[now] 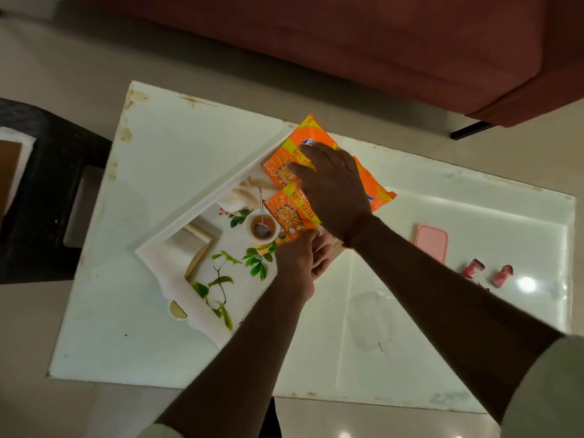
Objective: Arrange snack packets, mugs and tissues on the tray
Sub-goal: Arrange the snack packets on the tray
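Two orange snack packets (pixel 289 213) are laid at the far end of the printed tray (pixel 177 213), pressed flat under the spread right hand (pixel 331 191) and pinched at a corner by the left hand (pixel 300 257); they're probably light, crinkly and slippery, so edges are best gripped.
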Tool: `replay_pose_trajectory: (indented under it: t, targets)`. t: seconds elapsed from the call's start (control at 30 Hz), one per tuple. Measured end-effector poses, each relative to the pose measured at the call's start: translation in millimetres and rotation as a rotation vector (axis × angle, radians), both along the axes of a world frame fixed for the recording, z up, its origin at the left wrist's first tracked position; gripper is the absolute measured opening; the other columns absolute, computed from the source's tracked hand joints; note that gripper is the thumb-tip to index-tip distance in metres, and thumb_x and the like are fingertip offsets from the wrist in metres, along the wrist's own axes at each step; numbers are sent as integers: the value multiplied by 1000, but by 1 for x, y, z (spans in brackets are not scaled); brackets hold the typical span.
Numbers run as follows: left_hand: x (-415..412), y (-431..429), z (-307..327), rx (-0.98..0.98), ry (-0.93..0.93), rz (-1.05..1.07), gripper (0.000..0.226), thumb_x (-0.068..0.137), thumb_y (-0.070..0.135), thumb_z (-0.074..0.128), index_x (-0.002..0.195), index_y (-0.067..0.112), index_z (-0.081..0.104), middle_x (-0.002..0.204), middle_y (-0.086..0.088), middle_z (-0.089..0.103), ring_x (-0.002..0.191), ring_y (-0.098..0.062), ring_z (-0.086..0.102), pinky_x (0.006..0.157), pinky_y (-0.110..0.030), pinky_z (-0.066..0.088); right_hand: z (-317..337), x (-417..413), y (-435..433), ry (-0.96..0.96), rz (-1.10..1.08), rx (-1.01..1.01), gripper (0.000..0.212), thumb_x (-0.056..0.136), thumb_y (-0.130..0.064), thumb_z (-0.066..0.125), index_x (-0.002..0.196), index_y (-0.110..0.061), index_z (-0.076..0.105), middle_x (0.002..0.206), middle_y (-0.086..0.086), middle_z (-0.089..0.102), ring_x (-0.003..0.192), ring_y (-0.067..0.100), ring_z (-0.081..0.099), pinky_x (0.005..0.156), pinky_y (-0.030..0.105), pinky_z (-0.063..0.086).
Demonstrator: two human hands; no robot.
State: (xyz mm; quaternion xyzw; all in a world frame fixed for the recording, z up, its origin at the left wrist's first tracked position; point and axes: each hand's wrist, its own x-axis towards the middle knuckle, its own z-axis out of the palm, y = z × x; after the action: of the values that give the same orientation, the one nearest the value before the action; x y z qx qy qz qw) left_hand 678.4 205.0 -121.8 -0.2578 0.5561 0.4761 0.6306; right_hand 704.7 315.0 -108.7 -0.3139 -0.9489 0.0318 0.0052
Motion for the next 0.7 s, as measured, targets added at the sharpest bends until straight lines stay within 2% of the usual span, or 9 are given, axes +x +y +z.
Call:
replay_pose_trajectory:
  t: [0.07,0.13,0.2,0.23,0.3,0.37,0.47,0.7]
  targets:
    - [-10,-16,5,72,246,-241,18,94,24,60,93,9,70,76,5,72,57,-5,66,59,-24,52,-1,17,-19,149,-76,54,31,93,-15,62,124,-16,65,138,12,58,132,33,49,108,49,36]
    - [-22,-36,4,102,796,-537,18,92,24,62,93,9,73,77,9,72,63,-6,65,60,-23,46,-6,39,-45,228,-136,87,30,94,-13,62,124,-14,66,137,11,59,132,33,50,107,48,38]
    - [-38,-50,-1,121,1306,-769,21,90,26,65,107,15,70,96,6,71,84,-9,66,69,-23,50,-17,58,-70,233,-135,72,33,95,-16,62,128,-13,64,141,12,57,135,33,48,109,49,37]
    - [-45,-52,-7,144,1433,-826,33,88,25,68,119,14,64,111,0,69,99,-14,64,78,-25,53,-23,64,-80,187,-115,45,38,96,-17,61,134,-14,59,146,11,51,139,32,43,112,49,34]
    - [-55,-53,-25,185,1527,-954,64,85,23,72,142,10,45,142,-11,51,128,-26,50,97,-37,48,-32,69,-96,35,-77,-8,51,99,-23,55,148,-14,42,158,10,35,148,30,27,118,48,23]
    - [-58,-50,-39,211,1594,-1113,80,86,27,71,151,7,28,158,-16,30,144,-31,33,107,-43,40,-40,67,-103,-77,-62,-40,63,100,-32,49,155,-13,24,164,10,20,152,29,13,121,48,15]
    - [-54,-45,-54,248,1659,-1262,83,92,33,63,154,5,16,161,-17,21,149,-30,23,112,-50,38,-48,63,-100,-133,-60,-61,72,97,-37,51,156,-12,18,164,10,15,153,28,9,122,48,13]
    - [-42,-34,-60,224,1632,-1318,84,93,31,59,154,3,8,163,-16,14,150,-29,16,116,-49,30,-61,65,-83,-153,-68,-54,66,100,-40,46,155,-12,23,164,10,17,153,28,9,122,51,15]
